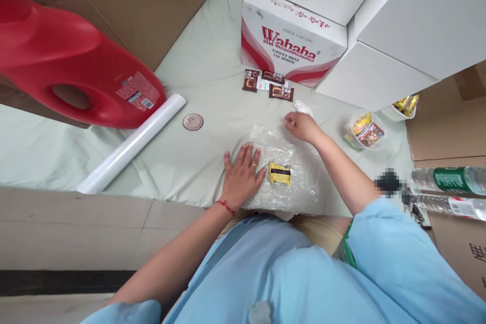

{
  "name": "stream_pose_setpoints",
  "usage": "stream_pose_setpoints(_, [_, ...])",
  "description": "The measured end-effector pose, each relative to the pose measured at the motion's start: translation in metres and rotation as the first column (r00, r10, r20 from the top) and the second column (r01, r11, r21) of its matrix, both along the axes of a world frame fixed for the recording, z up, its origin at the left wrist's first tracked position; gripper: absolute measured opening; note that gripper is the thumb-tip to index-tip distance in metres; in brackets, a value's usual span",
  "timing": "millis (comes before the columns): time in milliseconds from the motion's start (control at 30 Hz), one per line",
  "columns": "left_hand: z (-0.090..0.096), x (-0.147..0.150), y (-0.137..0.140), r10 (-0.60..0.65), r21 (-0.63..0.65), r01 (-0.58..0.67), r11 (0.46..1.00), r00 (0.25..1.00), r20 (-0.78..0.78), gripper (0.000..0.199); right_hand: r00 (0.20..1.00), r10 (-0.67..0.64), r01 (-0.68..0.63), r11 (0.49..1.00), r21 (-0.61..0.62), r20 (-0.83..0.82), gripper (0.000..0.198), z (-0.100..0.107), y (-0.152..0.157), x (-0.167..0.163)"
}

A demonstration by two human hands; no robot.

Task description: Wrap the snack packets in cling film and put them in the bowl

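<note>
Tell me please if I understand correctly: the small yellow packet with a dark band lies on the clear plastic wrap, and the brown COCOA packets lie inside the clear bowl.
Not quite: the brown COCOA packets lie on the cloth in front of the Wahaha carton, not inside the bowl, as the head view shows. The rest is right.

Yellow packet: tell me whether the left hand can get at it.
Likely yes: the left hand is palm-down beside the yellow packet; nothing stands between them, and the packet seems to lie atop the film.
</note>
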State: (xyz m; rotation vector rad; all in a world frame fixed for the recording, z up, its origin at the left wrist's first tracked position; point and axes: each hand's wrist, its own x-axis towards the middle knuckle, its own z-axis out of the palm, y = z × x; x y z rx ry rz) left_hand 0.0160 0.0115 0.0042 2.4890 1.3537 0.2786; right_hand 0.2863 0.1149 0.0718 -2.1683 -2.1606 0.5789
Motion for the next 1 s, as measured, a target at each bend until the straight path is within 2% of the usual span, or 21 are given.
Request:
stream_pose_setpoints(133, [0.001, 0.000, 0.000, 0.004, 0.008, -0.004, 1.000, 1.000, -0.016, 0.064, 0.988, 0.128, -0.142, 0.976, 0.168, 0.090, 0.047, -0.019, 0.083, -0.011])
stream_pose_setpoints(233, [0.001, -0.001, 0.001, 0.010, 0.011, -0.010, 1.000, 1.000, -0.014, 0.063, 0.982, 0.173, -0.187, 0.959, 0.211, 0.081, 0.059, -0.038, 0.113, -0.011])
stream_pose_setpoints(367, [0.000, -0.001, 0.001, 0.010, 0.006, -0.010, 1.000, 1.000, 0.007, 0.062, 0.991, 0.098, -0.118, 0.961, 0.249, 0.092, 0.053, -0.053, 0.110, 0.003])
stream_pose_setpoints(500, [0.000, -0.002, 0.001, 0.009, -0.003, -0.009, 1.000, 1.000, 0.019, 0.062, 0.991, 0.071, -0.101, 0.955, 0.277, 0.116, 0.050, -0.053, 0.102, 0.008])
stream_pose_setpoints(733, [-0.002, -0.002, 0.001, 0.005, -0.015, -0.005, 1.000, 1.000, 0.006, 0.064, 0.980, 0.012, -0.070, 0.956, 0.285, 0.201, 0.060, -0.057, 0.141, -0.008])
stream_pose_setpoints(833, [-0.002, -0.002, 0.001, 0.009, -0.016, -0.009, 1.000, 1.000, 0.006, 0.063, 0.966, 0.010, -0.080, 0.961, 0.266, 0.257, 0.051, -0.055, 0.147, -0.011])
stream_pose_setpoints(1000, [0.000, -0.001, 0.001, 0.014, -0.014, -0.014, 1.000, 1.000, 0.019, 0.063, 0.959, 0.084, -0.149, 0.961, 0.231, 0.269, 0.042, -0.041, 0.134, -0.007])
